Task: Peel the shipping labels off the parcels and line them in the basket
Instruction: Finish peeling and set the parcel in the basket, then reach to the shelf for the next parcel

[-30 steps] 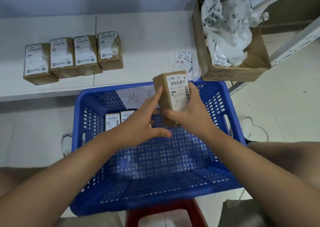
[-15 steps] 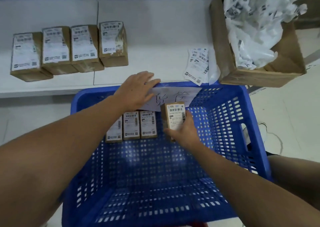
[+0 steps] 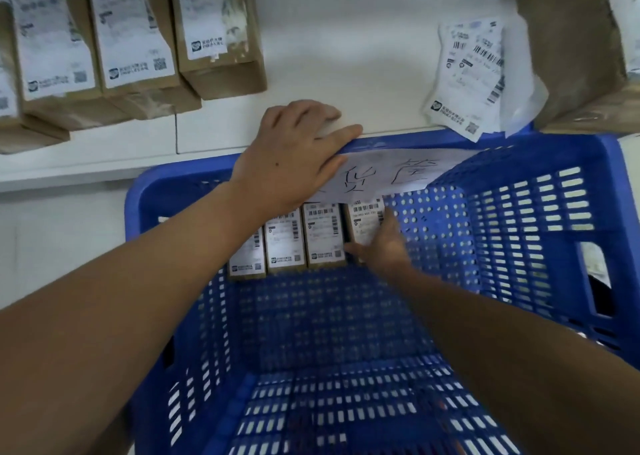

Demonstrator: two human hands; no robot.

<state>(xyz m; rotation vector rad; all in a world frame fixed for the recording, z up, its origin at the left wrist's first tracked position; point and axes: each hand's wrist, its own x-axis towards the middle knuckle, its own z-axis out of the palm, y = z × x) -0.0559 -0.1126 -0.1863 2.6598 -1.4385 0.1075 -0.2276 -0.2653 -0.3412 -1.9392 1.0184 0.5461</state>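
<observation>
1. The right hand [image 3: 381, 246] reaches deep into the blue basket [image 3: 540, 246] and holds the fourth parcel [image 3: 365, 224] against the far wall, fingers curled along its right side and thumb at its near left corner; the grip is closed around the box, not yet let go.
2. That parcel stands just right of three parcels in a row [image 3: 294, 243], touching the nearest one, labels facing up (lined up so each barcode can be read at a glance, I judge).
3. The left hand [image 3: 294, 156] lies flat, fingers straight, over the basket's far rim and the left end of a handwritten paper sign [image 3: 398, 174]; it holds nothing and probably steadies the basket while the other hand sets the box down.
4. On the white desk [image 3: 346, 56] beyond the basket, at far left, wait more labelled parcels [image 3: 138, 38], side by side.
5. Loose peeled labels [image 3: 467, 73] lie at far right on the desk, beside a brown cardboard box [image 3: 571, 56] (its contents are mostly out of view).
6. Most of the basket floor is unfilled, so the task looks early; next likely comes release of this parcel.
</observation>
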